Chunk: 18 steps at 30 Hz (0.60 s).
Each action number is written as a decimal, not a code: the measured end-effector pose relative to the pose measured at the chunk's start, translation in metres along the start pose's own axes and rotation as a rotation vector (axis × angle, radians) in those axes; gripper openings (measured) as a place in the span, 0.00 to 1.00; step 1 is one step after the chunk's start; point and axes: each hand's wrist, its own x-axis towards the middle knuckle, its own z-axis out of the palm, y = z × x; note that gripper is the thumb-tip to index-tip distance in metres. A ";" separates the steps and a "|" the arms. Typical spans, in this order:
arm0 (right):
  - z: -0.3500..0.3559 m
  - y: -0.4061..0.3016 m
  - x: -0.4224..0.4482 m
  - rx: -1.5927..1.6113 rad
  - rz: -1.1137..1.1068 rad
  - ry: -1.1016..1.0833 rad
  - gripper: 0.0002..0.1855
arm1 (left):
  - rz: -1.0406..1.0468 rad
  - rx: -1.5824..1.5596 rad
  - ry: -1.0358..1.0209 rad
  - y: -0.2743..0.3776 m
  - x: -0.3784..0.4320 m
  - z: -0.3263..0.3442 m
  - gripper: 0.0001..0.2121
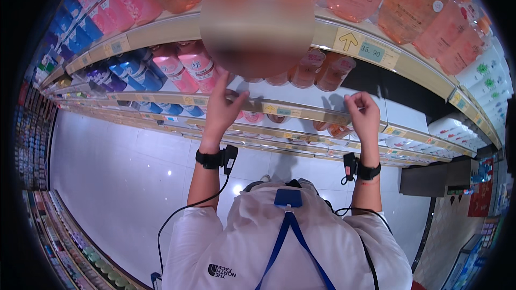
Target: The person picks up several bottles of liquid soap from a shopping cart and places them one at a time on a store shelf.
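My left hand (224, 108) reaches over the middle shelf's front edge, thumb and fingers apart, with nothing visible in it. Just beyond its fingertips stand pink pump-type bottles (197, 66). At the right, my right hand (365, 113) is raised in front of the same shelf, its fingers loosely curled and the thumb a little away from them; I see nothing in it. Amber-pink bottles (334, 70) of body wash stand at the back of the white shelf board (278, 92), between the two hands. A round blurred patch hides the upper middle of the view.
A price-tag rail (330, 40) edges the upper shelf, which holds large orange-pink bottles (411, 8). Blue bottles (137, 72) stand left, white bottles (455, 129) right. Lower shelves project below my hands. Black cables (189, 203) run from my wristbands. Another stocked shelf (80, 245) lies at lower left.
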 end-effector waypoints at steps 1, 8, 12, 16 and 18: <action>0.001 -0.024 -0.015 0.208 0.197 -0.230 0.11 | -0.030 0.018 0.034 -0.001 -0.020 -0.011 0.23; 0.142 -0.055 -0.092 0.105 -0.504 -1.727 0.11 | -0.560 0.110 0.138 0.008 -0.230 -0.106 0.13; 0.220 -0.085 -0.202 0.227 -0.422 -2.047 0.12 | -0.711 0.257 0.449 0.042 -0.372 -0.150 0.09; 0.260 -0.149 -0.306 0.191 -0.511 -2.353 0.11 | -0.732 0.324 0.978 0.069 -0.489 -0.173 0.09; 0.275 -0.175 -0.368 0.103 -0.593 -2.491 0.11 | -0.770 0.298 1.121 0.083 -0.539 -0.174 0.09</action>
